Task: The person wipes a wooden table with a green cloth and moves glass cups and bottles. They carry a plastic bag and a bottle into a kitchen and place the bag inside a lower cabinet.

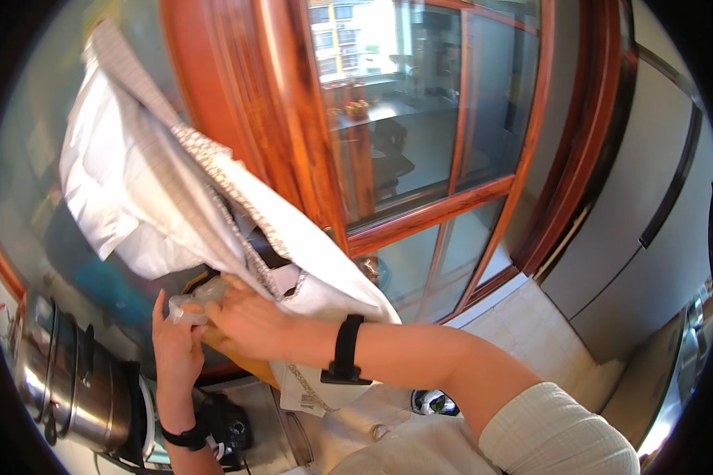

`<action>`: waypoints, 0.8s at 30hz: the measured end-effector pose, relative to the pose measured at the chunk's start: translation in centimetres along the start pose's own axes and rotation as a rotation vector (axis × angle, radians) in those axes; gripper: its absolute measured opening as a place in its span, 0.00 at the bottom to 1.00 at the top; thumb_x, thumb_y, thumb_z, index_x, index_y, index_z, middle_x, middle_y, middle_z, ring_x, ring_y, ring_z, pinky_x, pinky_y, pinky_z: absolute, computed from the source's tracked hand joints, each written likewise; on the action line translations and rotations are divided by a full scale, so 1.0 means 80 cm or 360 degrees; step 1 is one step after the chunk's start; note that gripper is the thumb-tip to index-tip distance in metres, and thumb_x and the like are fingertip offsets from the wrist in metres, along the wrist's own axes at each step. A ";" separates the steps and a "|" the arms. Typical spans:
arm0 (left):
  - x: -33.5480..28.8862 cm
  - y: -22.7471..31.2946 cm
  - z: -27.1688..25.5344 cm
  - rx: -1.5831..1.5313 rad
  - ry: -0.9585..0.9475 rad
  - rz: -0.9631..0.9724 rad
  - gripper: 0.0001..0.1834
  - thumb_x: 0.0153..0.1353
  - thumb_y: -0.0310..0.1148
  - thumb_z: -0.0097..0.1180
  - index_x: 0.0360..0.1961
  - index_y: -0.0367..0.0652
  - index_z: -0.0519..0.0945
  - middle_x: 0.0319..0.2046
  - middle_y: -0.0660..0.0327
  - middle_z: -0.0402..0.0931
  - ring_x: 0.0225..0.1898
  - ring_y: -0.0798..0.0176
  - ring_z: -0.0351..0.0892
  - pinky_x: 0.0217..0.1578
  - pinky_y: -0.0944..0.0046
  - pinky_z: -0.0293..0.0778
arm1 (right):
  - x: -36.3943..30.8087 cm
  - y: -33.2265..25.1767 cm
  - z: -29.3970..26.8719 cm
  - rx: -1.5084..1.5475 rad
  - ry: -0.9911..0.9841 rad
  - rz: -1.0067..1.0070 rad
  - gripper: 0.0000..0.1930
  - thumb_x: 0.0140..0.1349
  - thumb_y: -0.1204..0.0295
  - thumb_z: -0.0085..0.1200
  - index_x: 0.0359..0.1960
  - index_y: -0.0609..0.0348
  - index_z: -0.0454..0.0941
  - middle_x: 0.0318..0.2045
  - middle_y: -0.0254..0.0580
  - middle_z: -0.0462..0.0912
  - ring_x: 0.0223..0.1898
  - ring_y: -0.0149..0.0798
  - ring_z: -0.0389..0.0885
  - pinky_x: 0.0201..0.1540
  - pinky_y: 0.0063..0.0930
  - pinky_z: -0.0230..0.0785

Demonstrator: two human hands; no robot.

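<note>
- Head view: the right hand comes across from the right, its fingers closed on a small piece of clear plastic.
- The plastic sits between the two hands, left of centre, just beside the cloth's lower edge.
- The left hand is upright beside the plastic, one finger pointing up; its other fingers are near the right fingertips, and I cannot tell whether they grip the plastic.
- Each wrist wears a black strap, one on the right and one on the left.
- A white cloth with patterned trim hangs slantwise above the hands; the right forearm passes in front of its lower part.
- Something yellow shows below the right hand, partly hidden.
- A steel pot is at lower left, near the left forearm.
- Behind the cloth is a red-brown wood frame with glass panes; a grey fridge stands at right, on a tiled floor.
</note>
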State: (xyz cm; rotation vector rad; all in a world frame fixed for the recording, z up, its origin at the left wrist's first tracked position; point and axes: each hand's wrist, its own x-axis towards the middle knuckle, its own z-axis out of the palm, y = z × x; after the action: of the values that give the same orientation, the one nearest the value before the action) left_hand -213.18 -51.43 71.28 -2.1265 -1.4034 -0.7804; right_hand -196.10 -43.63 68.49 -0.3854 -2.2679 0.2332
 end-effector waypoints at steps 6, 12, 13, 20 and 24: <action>-0.010 0.002 0.012 -0.0125 0.0008 -0.0078 0.12 0.46 0.15 0.56 0.32 0.38 0.81 0.35 0.52 0.82 0.41 0.46 0.80 0.65 0.39 0.60 | 0.002 -0.012 0.004 -0.0053 -0.0042 -0.0230 0.26 0.52 0.73 0.61 0.53 0.64 0.68 0.44 0.50 0.77 0.50 0.49 0.76 0.56 0.42 0.64; -0.038 0.020 0.028 0.0129 0.0426 -0.0137 0.07 0.46 0.21 0.63 0.29 0.38 0.79 0.30 0.58 0.78 0.39 0.53 0.80 0.68 0.36 0.54 | 0.014 0.004 0.042 -0.0234 -0.0294 -0.0031 0.08 0.47 0.70 0.64 0.28 0.55 0.80 0.28 0.43 0.82 0.39 0.46 0.81 0.49 0.35 0.65; -0.033 0.021 0.030 0.0250 0.0461 -0.0111 0.06 0.47 0.23 0.62 0.28 0.39 0.78 0.30 0.59 0.77 0.40 0.53 0.80 0.68 0.35 0.52 | 0.017 0.005 0.045 -0.0355 -0.0430 -0.0008 0.06 0.46 0.68 0.65 0.20 0.53 0.81 0.24 0.42 0.82 0.36 0.46 0.81 0.47 0.35 0.66; -0.034 0.003 0.022 0.0398 0.0364 0.0045 0.03 0.53 0.24 0.57 0.29 0.40 0.75 0.31 0.59 0.76 0.45 0.52 0.77 0.68 0.35 0.50 | 0.038 0.011 0.053 -0.0087 -0.0484 0.0041 0.05 0.46 0.67 0.62 0.18 0.51 0.83 0.23 0.44 0.83 0.35 0.45 0.83 0.42 0.38 0.68; -0.047 -0.011 0.029 -0.0137 0.0110 -0.0258 0.04 0.57 0.25 0.54 0.34 0.38 0.74 0.36 0.55 0.76 0.49 0.48 0.77 0.67 0.35 0.53 | 0.027 -0.011 0.047 -0.0277 -0.0808 0.0065 0.09 0.48 0.65 0.60 0.28 0.56 0.84 0.33 0.44 0.86 0.47 0.49 0.81 0.52 0.53 0.64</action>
State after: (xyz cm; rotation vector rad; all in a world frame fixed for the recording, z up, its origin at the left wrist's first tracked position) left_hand -214.74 -52.05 67.11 -2.0461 -1.5454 -0.9833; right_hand -200.45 -43.90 67.75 -0.5081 -2.7933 0.1675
